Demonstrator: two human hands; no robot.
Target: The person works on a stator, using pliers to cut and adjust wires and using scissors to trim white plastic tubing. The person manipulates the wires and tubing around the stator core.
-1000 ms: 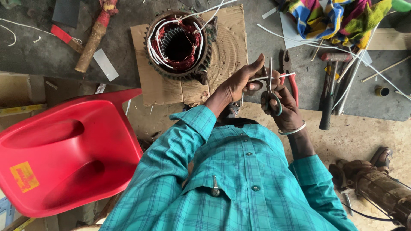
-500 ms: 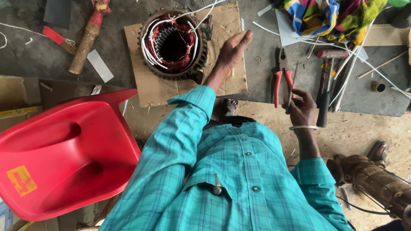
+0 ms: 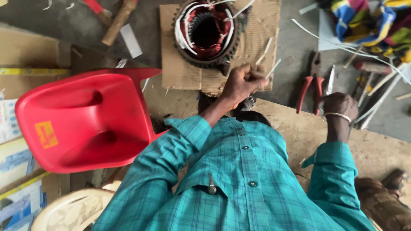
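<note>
A round motor stator point(image 3: 206, 32) with red windings and white sleeves sits on a sheet of cardboard point(image 3: 180, 72). My left hand point(image 3: 240, 83) is a fist just below it, at the cardboard's near edge, gripping a thin white strip point(image 3: 272, 68) that sticks out to the right. My right hand point(image 3: 340, 104), with a metal bangle at the wrist, rests curled on the floor beside red-handled pliers point(image 3: 309, 85). I see nothing held in it; its fingertips are hidden.
A red plastic chair point(image 3: 81, 124) stands at my left. A wooden-handled hammer point(image 3: 117, 21) lies at the top left. More tools and white strips point(image 3: 376, 85) lie at the right, below a colourful cloth point(image 3: 376, 25). Boxes point(image 3: 17, 107) line the left edge.
My left hand has drawn back from the stator and closed on a white strip. My right hand has let go of the pliers, which now lie on the floor, and settled beside them.
</note>
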